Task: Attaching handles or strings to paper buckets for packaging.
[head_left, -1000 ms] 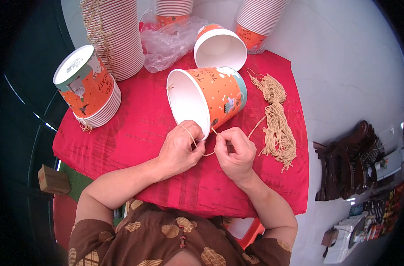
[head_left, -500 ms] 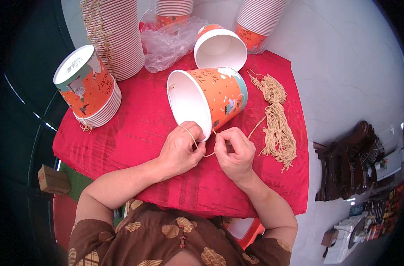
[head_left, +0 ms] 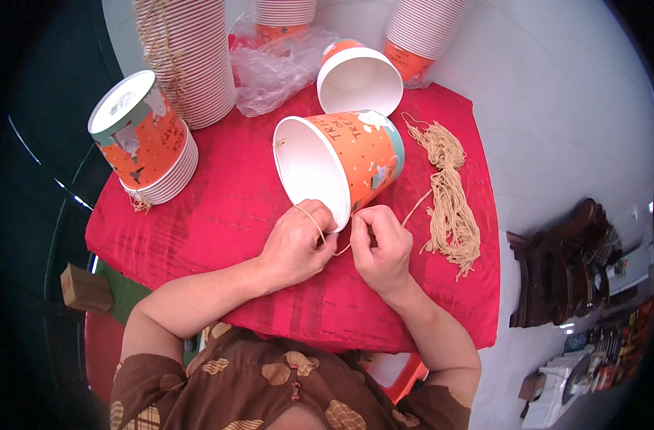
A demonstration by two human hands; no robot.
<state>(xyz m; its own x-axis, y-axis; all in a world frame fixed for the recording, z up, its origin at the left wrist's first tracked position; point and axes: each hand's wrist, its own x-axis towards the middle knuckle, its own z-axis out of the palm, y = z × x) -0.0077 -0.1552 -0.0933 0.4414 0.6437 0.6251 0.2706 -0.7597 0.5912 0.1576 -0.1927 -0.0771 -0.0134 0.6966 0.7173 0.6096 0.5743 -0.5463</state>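
From here I see a smooth, round orange paper bucket (head_left: 364,159) — right, a rough tan string bundle (head_left: 452,211); far, a glossy, crumpled clear plastic bag (head_left: 271,82).

Looks like a home: carved dark wooden furniture (head_left: 558,276) on a glossy pale floor (head_left: 549,136)

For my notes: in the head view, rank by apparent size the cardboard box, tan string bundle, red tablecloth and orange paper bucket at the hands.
Largest: red tablecloth
Orange paper bucket
Tan string bundle
Smallest: cardboard box

Orange bucket (head_left: 358,162) with dark lettering (head_left: 341,129), lettered stack (head_left: 145,146)
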